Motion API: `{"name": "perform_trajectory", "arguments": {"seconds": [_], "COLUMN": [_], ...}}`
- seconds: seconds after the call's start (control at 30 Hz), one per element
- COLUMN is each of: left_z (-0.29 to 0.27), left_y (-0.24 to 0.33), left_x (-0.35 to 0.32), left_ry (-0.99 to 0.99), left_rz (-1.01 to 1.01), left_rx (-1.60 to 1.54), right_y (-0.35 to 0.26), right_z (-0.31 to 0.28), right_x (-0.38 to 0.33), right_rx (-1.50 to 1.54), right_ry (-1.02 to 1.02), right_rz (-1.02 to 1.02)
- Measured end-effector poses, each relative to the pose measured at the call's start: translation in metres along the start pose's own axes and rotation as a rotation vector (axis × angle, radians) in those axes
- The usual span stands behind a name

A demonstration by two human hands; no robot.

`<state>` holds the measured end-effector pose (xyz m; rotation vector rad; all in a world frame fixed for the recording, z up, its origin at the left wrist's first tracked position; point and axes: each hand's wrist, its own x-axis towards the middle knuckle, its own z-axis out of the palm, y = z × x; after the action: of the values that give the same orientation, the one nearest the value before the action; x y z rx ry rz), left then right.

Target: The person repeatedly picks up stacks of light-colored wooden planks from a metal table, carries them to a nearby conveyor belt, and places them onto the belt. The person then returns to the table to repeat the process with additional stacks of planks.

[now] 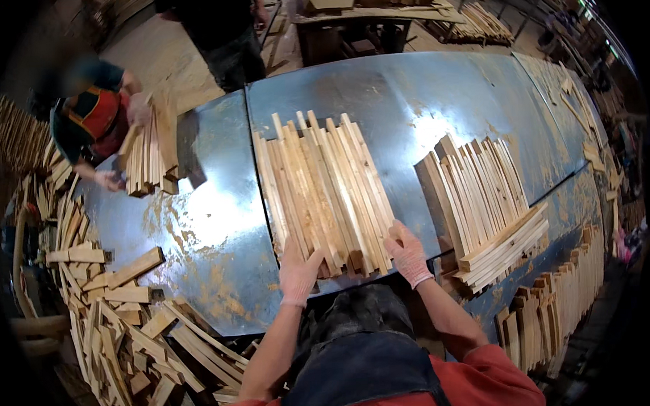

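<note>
A row of long, pale wooden strips [321, 192] lies side by side on the metal table in front of me, with uneven far ends. My left hand [298, 275], in a light knit glove, holds the row's near left corner, its thumb reaching across the near ends. At the near right corner, my right hand [408, 254], gloved alike, is curled around the outer strip. Some fingertips of both hands are hidden against the wood.
The metal table [385, 91] carries another strip stack [484, 196] at right. More upright pieces [554, 305] stand at near right. Loose offcuts [135, 342] heap up at left. Across the table, a co-worker [93, 119] handles strips [145, 164]; another person [220, 41] stands behind.
</note>
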<state>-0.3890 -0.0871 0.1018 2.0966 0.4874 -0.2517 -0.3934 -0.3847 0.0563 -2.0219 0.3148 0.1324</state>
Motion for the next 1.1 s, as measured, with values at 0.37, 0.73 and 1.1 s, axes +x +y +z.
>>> {"name": "perform_trajectory", "arguments": {"seconds": [0.37, 0.73, 1.1], "left_z": [0.061, -0.045, 0.03], "left_y": [0.06, -0.095, -0.213], "left_x": [0.124, -0.14, -0.483], "left_ry": [0.018, 0.372, 1.367], "left_rz": [-0.196, -0.088, -0.598], "left_rx": [0.236, -0.58, -0.817], "right_y": [0.002, -0.006, -0.049], "right_z": [-0.014, 0.025, 0.151], "right_x": [-0.02, 0.006, -0.059], "right_rx": [-0.14, 0.007, -0.254], "right_ry": [-0.261, -0.833, -1.259], "right_rz": [-0.012, 0.092, -0.114]}}
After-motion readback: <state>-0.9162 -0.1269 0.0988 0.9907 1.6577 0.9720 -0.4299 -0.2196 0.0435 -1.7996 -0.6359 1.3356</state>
